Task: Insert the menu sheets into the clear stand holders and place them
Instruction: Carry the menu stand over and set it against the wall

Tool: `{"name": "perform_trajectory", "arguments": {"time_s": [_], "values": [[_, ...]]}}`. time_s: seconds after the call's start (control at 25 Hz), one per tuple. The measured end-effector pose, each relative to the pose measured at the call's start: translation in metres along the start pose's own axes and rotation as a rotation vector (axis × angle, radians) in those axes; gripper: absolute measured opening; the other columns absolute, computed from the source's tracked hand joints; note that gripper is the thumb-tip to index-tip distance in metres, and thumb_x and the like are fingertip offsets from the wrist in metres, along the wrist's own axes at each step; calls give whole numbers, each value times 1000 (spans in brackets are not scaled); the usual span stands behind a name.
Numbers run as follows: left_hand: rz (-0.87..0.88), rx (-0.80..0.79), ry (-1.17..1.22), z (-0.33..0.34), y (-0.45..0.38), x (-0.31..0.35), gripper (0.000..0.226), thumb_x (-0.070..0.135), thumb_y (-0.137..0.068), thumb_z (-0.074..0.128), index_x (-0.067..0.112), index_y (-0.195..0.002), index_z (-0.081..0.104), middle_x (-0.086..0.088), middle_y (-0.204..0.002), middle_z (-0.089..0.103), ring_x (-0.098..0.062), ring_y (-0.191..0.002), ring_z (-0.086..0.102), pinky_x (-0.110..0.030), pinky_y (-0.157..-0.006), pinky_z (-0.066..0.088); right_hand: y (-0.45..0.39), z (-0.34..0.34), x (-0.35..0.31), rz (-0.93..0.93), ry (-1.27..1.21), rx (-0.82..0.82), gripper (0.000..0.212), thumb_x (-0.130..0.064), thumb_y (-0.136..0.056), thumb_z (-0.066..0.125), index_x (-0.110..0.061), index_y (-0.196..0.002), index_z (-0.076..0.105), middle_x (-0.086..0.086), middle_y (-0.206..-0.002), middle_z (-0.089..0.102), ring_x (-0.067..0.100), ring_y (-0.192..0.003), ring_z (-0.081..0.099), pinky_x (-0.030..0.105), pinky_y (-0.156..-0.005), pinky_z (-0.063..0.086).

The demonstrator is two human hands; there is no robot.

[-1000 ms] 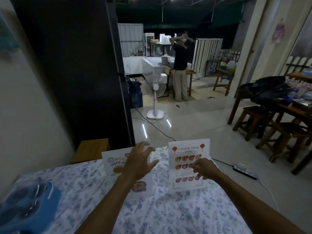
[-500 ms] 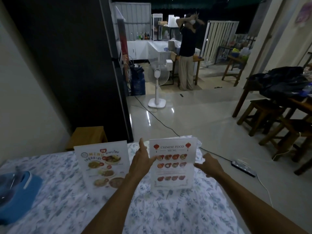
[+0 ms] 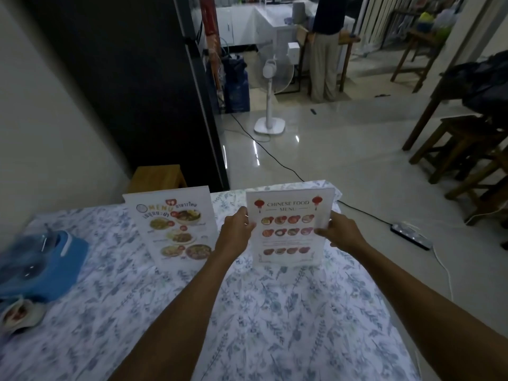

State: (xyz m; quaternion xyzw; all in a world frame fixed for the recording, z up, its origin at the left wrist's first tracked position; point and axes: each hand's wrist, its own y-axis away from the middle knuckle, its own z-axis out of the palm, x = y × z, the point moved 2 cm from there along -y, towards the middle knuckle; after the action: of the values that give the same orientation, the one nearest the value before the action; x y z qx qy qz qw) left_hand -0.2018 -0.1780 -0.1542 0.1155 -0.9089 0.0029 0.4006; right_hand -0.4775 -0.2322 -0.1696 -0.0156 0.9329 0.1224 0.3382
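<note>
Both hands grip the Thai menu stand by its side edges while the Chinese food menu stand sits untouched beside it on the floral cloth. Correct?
Not quite. In the head view the left hand and right hand grip the Chinese food menu stand; the Thai menu stand sits untouched beside it.

Head view, dim lighting. 2 menu stands stand upright on a table covered by a floral tablecloth point(image 3: 247, 312). The Chinese food menu stand point(image 3: 288, 226) is gripped at both side edges: left hand point(image 3: 237, 229) at its 9 o'clock edge, right hand point(image 3: 339, 233) at its 3 o'clock edge. The Thai menu stand point(image 3: 176, 229) stands untouched just beside the left hand, at 9 o'clock. A blue container point(image 3: 41, 268) sits further toward 9 o'clock. A white pedestal fan point(image 3: 270, 100) stands on the floor at 12 o'clock.
</note>
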Motion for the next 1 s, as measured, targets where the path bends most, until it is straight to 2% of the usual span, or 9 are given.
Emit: {"name": "perform_trajectory", "arguments": {"time_s": [0.12, 0.2, 0.28, 0.44, 0.6, 0.76, 0.88, 0.92, 1.0], "values": [[36, -26, -11, -9, 20, -3, 13, 20, -91, 63, 14, -102, 59, -5, -96, 68, -19, -84, 66, -38, -75, 58, 17, -2, -4, -19, 42, 22, 38, -25, -84, 75, -19, -119, 63, 7, -115, 73, 25, -94, 71, 48, -77, 61], [53, -28, -10, -20, 36, -8, 13, 20, -90, 65, 14, -100, 60, -5, -95, 69, -18, -82, 66, -40, -75, 59, 38, -3, -16, -19, 56, 35, 39, -25, -84, 75, -16, -120, 63, 7, -113, 73, 25, -92, 70, 47, -78, 61], [79, -21, -10, -36, 50, -11, 15, 21, -89, 66, 13, -101, 60, -5, -95, 70, -18, -81, 67, -41, -75, 59, 59, -3, -30, -21, 63, 63, 40, -26, -83, 76, -15, -120, 63, 8, -114, 73, 24, -92, 70, 45, -77, 61], [158, 15, 34, -88, 96, -22, 18, 18, -90, 65, 16, -107, 61, -2, -100, 70, -17, -84, 68, -35, -70, 60, 113, 14, -74, -70, 67, 118, 38, -25, -85, 74, -13, -119, 64, 8, -115, 73, 25, -91, 71, 40, -71, 61], [185, 51, 66, -167, 155, -69, 26, 15, -91, 62, 22, -117, 62, 8, -106, 70, -7, -87, 65, -15, -67, 50, 162, 60, -143, -157, 45, 102, 37, -27, -86, 72, -14, -119, 62, 6, -114, 73, 24, -92, 71, 38, -68, 62], [108, 131, 37, -255, 193, -121, 24, 17, -93, 59, 20, -117, 59, 7, -107, 67, -9, -88, 62, -18, -70, 46, 184, 123, -224, -265, 12, 71, 38, -27, -85, 73, -16, -119, 61, 5, -113, 73, 24, -93, 71, 43, -76, 62], [48, 225, -5, -318, 199, -155, 14, 19, -92, 60, 24, -105, 57, 5, -105, 69, -16, -89, 65, -33, -77, 54, 189, 166, -289, -343, -67, 29, 38, -20, -88, 71, -13, -122, 57, 6, -115, 71, 26, -98, 71, 38, -78, 60], [32, 254, -25, -336, 198, -166, 10, 19, -92, 61, 23, -99, 55, 0, -104, 70, -18, -90, 67, -33, -75, 55, 187, 177, -310, -371, -67, 25, 35, -19, -88, 70, -13, -120, 56, 5, -114, 70, 26, -99, 71, 38, -79, 61], [-8, 325, -77, -368, 196, -183, 9, 16, -91, 62, 18, -93, 53, -7, -95, 70, -20, -84, 65, -25, -64, 48, 180, 197, -345, -453, -56, 21, 28, -23, -87, 70, -15, -111, 57, 2, -111, 70, 23, -97, 70, 40, -79, 62]]}}
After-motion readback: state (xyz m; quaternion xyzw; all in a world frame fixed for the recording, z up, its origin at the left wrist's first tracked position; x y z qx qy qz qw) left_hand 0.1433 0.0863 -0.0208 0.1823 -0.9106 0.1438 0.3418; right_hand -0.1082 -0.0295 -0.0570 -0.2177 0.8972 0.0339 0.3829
